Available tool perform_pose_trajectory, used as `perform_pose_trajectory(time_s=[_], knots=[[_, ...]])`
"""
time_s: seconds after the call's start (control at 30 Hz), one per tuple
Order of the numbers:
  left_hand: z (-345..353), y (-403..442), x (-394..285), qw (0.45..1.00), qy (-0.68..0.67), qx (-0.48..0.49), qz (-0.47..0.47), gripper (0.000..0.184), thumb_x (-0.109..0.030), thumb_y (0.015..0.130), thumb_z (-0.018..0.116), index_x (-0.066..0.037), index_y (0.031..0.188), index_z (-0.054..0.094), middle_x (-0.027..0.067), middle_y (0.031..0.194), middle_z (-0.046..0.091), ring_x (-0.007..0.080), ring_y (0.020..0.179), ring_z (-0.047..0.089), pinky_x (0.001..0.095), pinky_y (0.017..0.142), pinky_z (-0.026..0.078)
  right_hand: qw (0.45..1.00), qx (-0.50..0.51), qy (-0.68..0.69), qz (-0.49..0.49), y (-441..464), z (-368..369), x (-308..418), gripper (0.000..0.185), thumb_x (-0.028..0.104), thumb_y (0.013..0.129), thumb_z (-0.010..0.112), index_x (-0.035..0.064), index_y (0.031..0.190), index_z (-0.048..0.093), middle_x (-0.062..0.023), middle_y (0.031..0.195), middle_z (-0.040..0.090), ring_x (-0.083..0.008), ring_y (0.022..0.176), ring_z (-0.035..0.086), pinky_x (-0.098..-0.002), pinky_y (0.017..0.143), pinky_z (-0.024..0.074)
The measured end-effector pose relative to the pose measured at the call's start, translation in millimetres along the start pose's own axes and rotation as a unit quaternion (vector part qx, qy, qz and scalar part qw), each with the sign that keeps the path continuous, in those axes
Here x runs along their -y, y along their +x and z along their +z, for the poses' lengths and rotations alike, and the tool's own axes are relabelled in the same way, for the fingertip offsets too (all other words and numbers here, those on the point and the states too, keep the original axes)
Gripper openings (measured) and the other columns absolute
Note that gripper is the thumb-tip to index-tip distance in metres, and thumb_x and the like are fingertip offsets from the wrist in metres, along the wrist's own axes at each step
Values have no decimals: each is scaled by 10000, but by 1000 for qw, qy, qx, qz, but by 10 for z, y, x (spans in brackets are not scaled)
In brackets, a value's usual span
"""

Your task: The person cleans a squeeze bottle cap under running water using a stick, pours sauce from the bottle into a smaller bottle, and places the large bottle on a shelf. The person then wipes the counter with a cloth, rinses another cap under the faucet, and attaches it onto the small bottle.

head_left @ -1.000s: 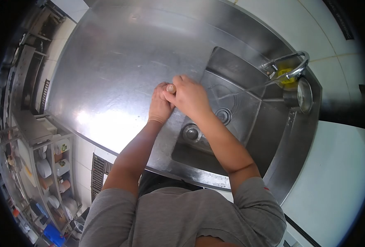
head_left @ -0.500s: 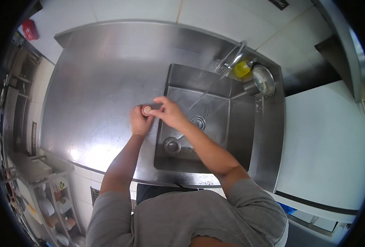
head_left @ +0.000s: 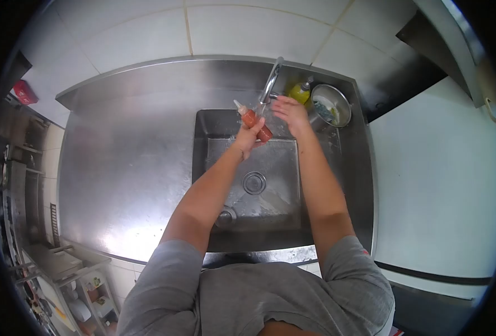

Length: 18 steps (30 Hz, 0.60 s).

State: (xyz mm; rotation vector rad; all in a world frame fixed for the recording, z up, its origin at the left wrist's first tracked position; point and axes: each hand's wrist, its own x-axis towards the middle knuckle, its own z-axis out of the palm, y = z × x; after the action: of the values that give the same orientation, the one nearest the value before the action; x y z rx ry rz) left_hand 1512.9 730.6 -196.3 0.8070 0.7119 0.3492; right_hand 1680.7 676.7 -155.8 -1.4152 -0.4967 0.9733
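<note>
My left hand [head_left: 249, 138] is wrapped around a squeeze bottle [head_left: 263, 132] with reddish-orange contents and a pale pointed nozzle. The bottle lies tilted, nozzle toward the upper left, over the back of the sink [head_left: 278, 196]. Just above it, the faucet [head_left: 269, 84] curves down, and water seems to fall onto or beside the bottle. To the right of the spout, my right hand [head_left: 292, 116] holds nothing, its fingers stretched toward the faucet's base. Whether those fingertips touch the faucet is not clear.
Behind my right hand stands a yellow soap bottle [head_left: 300, 92], beside a metal bowl [head_left: 346, 106] with scrubbing items inside. A steel counter [head_left: 125, 151] extends left of the sink. On the right is a white surface [head_left: 427, 190]. Shelves [head_left: 99, 291] stand at lower left.
Both hands have moved from the counter's edge to the back of the sink. The bottle, earlier seen end-on, now lies tilted under the faucet. My right hand has come off its top.
</note>
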Motion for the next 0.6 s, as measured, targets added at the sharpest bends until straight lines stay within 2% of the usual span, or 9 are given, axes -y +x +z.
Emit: perform_pose_trajectory(time_s=[0.03, 0.1, 0.17, 0.23, 0.3, 0.43, 0.5, 0.57, 0.6], knots=[[-31, 25, 71, 999, 18, -8, 29, 555, -316, 808, 730, -137, 1247, 441, 48, 1120, 555, 203, 1032, 554, 404, 840, 475, 997, -72, -25, -4, 122, -57, -96, 359, 28, 849, 547, 6, 1208, 549, -133, 1143, 602, -230, 1030, 580, -360, 896, 479], [-216, 56, 382, 994, 55, -24, 90, 552, -247, 782, 757, -136, 1234, 460, 36, 1093, 565, 200, 1017, 562, 401, 839, 480, 991, -67, -110, 47, 368, -164, -395, 393, -10, 813, 527, 56, 1199, 564, -99, 1134, 598, -229, 1030, 560, -350, 895, 451], [-492, -174, 639, 968, 217, -1, 124, 527, -132, 726, 766, -113, 1183, 502, 67, 1056, 607, 242, 1007, 595, 391, 843, 485, 979, -50, -191, 55, 541, -201, -606, 435, -41, 764, 510, 77, 1177, 583, -86, 1120, 587, -233, 1009, 546, -350, 882, 447], [-669, -626, 798, 875, 472, -73, 78, 486, -72, 694, 743, -80, 1130, 530, 120, 1036, 636, 299, 1001, 614, 377, 853, 482, 963, -22, -267, 21, 614, -178, -761, 472, -64, 703, 498, 68, 1143, 606, -94, 1100, 568, -241, 968, 537, -360, 857, 468], [-925, -1106, 1039, 885, 461, -61, 15, 477, -93, 691, 749, -61, 1113, 531, 163, 1045, 638, 344, 1025, 604, 385, 859, 478, 989, -39, -126, 68, 796, -248, -828, 470, -68, 705, 507, 63, 1151, 578, -103, 1095, 563, -257, 999, 548, -378, 875, 461], [-1321, -2017, 1447, 905, 408, -116, -13, 417, -102, 719, 738, -66, 1089, 550, 117, 1029, 641, 252, 998, 617, 347, 875, 473, 985, -58, 129, 96, 595, -311, -570, 462, -68, 705, 518, 23, 1157, 532, -141, 1129, 522, -312, 1024, 550, -436, 914, 467], [-1280, -2378, 1380, 913, 393, -115, -8, 395, -90, 733, 727, -69, 1087, 553, 99, 1030, 635, 214, 997, 607, 331, 882, 467, 981, 25, 186, 52, 493, -479, -648, 502, -44, 723, 534, -18, 1220, 472, -167, 1206, 473, -355, 1091, 519, -481, 954, 456], [-1425, -2672, 1551, 924, 355, -134, 50, 365, -65, 751, 708, -73, 1084, 558, 72, 1038, 621, 181, 1009, 588, 319, 899, 456, 957, 78, 279, 21, 232, -519, -794, 514, 41, 853, 513, -36, 1338, 361, -199, 1318, 423, -361, 1228, 439, -506, 1043, 375], [-1375, -2797, 1481, 939, 312, -140, 28, 366, -43, 746, 704, -76, 1080, 558, 54, 1043, 608, 174, 1018, 571, 316, 908, 448, 970, 66, 234, 19, -16, -416, -862, 459, 206, 991, 339, -14, 1391, 296, -204, 1430, 319, -319, 1348, 310, -447, 1113, 303]])
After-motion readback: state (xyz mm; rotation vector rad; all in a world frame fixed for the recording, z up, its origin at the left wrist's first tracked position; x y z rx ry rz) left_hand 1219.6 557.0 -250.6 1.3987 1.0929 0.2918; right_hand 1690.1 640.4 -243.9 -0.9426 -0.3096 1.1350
